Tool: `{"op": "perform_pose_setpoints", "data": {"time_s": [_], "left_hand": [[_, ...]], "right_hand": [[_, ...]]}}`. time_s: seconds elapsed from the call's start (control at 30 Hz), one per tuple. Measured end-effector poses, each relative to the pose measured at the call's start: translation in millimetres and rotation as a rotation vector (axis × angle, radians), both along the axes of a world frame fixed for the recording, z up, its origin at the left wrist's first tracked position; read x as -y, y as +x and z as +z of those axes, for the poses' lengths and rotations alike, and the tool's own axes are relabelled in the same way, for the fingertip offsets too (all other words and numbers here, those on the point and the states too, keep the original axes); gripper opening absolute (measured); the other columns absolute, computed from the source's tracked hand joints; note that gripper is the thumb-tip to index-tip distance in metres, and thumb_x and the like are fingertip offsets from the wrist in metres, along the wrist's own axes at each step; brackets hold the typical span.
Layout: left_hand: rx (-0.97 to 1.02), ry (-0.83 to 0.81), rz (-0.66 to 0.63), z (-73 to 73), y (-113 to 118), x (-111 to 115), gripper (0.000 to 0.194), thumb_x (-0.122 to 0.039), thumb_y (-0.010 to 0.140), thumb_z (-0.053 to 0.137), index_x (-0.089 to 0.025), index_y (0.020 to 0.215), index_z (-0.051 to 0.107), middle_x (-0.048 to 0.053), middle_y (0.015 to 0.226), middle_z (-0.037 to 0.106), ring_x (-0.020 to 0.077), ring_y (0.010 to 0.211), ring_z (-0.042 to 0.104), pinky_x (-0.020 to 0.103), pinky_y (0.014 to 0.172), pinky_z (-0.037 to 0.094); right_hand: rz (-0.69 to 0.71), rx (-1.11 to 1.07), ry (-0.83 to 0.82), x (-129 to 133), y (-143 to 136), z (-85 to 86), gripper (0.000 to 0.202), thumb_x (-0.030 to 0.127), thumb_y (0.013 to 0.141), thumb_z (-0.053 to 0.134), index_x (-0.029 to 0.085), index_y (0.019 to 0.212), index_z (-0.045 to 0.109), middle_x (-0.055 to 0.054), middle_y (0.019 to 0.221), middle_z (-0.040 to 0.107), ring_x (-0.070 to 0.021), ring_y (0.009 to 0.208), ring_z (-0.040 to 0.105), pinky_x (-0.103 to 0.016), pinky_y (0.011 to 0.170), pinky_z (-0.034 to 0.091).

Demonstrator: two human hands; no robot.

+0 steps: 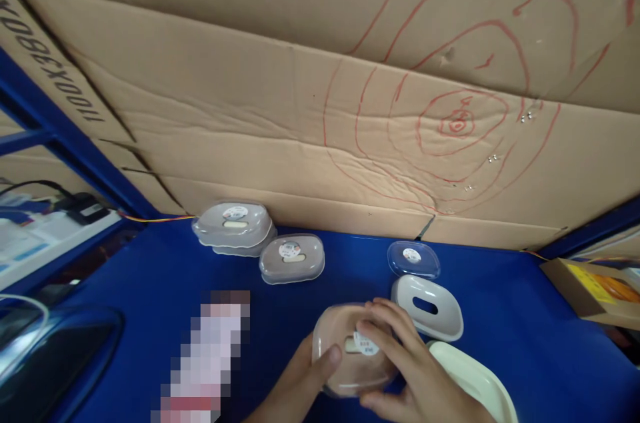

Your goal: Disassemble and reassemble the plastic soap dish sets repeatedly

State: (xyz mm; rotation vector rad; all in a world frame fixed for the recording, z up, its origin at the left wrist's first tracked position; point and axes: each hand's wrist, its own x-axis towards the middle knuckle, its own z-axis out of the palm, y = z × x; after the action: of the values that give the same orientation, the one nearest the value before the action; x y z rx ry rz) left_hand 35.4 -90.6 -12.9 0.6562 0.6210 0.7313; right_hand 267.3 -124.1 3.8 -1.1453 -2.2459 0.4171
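Observation:
A clear-lidded soap box (pixel 350 370) with a round white sticker is held between both hands near the bottom centre. My left hand (pixel 313 373) grips its left side, thumb on the lid. My right hand (pixel 405 356) wraps round the right side, fingers over the lid by the sticker. Just beyond the right hand lies a grey tray (pixel 450 320) with an oval slot. Behind that tray is a clear lid (pixel 414 260) with a sticker. A pale green tray (pixel 475 373) is partly hidden behind my right forearm.
Stacked lidded boxes (pixel 235 226) and another lidded box (pixel 293 260) sit at the back left of the blue table (pixel 350 276). A cardboard wall (pixel 250 96) rises behind. A pixelated patch covers the lower left. An open carton (pixel 580 293) stands at the right edge.

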Motion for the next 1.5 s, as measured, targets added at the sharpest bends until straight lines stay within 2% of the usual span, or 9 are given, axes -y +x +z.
{"op": "perform_pose_setpoints", "data": {"time_s": [0.13,0.23,0.4,0.53,0.73,0.93,1.13,1.37,1.5], "left_hand": [[0.033,-0.138,0.017,10.8,1,5,0.067,-0.06,0.091,0.073,-0.022,0.145,0.063,0.017,0.138,0.072,0.0409,0.138,0.06,0.058,0.114,0.046],[0.079,-0.15,0.016,15.3,0,1,0.071,-0.066,0.09,0.069,-0.024,0.146,0.062,0.016,0.142,0.07,0.0409,0.141,0.057,0.058,0.115,0.045],[0.089,-0.165,-0.103,15.1,-1,-5,0.081,-0.078,0.09,0.058,-0.024,0.15,0.059,0.016,0.142,0.07,0.0409,0.137,0.061,0.06,0.116,0.042],[0.121,-0.184,-0.143,14.2,1,-6,0.083,-0.079,0.092,0.054,-0.02,0.151,0.058,0.017,0.143,0.069,0.0401,0.136,0.062,0.057,0.117,0.041],[0.139,-0.199,-0.113,18.3,-1,-9,0.073,-0.069,0.098,0.053,-0.021,0.153,0.057,0.014,0.151,0.065,0.0369,0.142,0.056,0.053,0.119,0.04],[0.163,-0.198,-0.086,24.4,-2,-8,0.063,-0.065,0.101,0.05,-0.024,0.147,0.064,0.011,0.148,0.067,0.0347,0.14,0.059,0.052,0.117,0.042],[0.146,-0.222,-0.053,18.4,-3,-10,0.06,-0.064,0.097,0.058,-0.026,0.143,0.068,0.009,0.142,0.071,0.034,0.135,0.062,0.05,0.116,0.043],[0.132,-0.239,0.016,12.5,-2,-10,0.06,-0.056,0.101,0.052,-0.025,0.152,0.056,0.009,0.14,0.071,0.0322,0.131,0.064,0.051,0.114,0.045],[0.153,-0.228,0.012,11.2,-1,-11,0.061,-0.061,0.101,0.049,-0.022,0.147,0.061,0.011,0.139,0.072,0.0346,0.132,0.063,0.052,0.111,0.047]], "right_hand": [[-0.024,-0.013,0.038,0,3,-3.6,0.076,0.042,0.093,0.078,0.03,0.159,0.042,-0.01,0.162,0.045,-0.0309,0.156,0.037,-0.043,0.123,0.043],[-0.072,-0.043,0.078,0,4,-6.6,0.07,0.051,0.097,0.072,0.028,0.158,0.045,-0.011,0.161,0.046,-0.0316,0.155,0.038,-0.043,0.123,0.042],[-0.171,-0.14,0.031,6,1,-7.3,0.065,0.059,0.105,0.051,0.026,0.16,0.042,-0.012,0.162,0.045,-0.0298,0.152,0.045,-0.039,0.121,0.044],[-0.196,-0.118,0.044,8,0,-5.6,0.061,0.053,0.109,0.045,0.027,0.163,0.038,-0.01,0.164,0.045,-0.029,0.153,0.045,-0.039,0.122,0.043],[-0.204,-0.075,0.128,7,3,-2.9,0.058,0.046,0.11,0.046,0.028,0.164,0.039,-0.008,0.168,0.039,-0.0269,0.153,0.044,-0.034,0.121,0.043],[-0.204,-0.034,0.074,8,1,-4.3,0.06,0.039,0.106,0.057,0.034,0.164,0.039,-0.006,0.169,0.036,-0.0308,0.153,0.044,-0.041,0.123,0.042],[-0.221,-0.053,0.052,10,2,-6.8,0.062,0.038,0.106,0.057,0.036,0.164,0.037,-0.005,0.17,0.035,-0.0321,0.153,0.043,-0.044,0.122,0.043],[-0.202,-0.033,-0.002,7,1,-9.5,0.063,0.035,0.106,0.058,0.036,0.164,0.036,-0.006,0.168,0.037,-0.0314,0.155,0.04,-0.047,0.123,0.042],[-0.18,-0.017,-0.035,6,2,-5.9,0.064,0.036,0.104,0.062,0.037,0.163,0.038,-0.006,0.17,0.034,-0.0338,0.157,0.037,-0.05,0.122,0.043]]}}
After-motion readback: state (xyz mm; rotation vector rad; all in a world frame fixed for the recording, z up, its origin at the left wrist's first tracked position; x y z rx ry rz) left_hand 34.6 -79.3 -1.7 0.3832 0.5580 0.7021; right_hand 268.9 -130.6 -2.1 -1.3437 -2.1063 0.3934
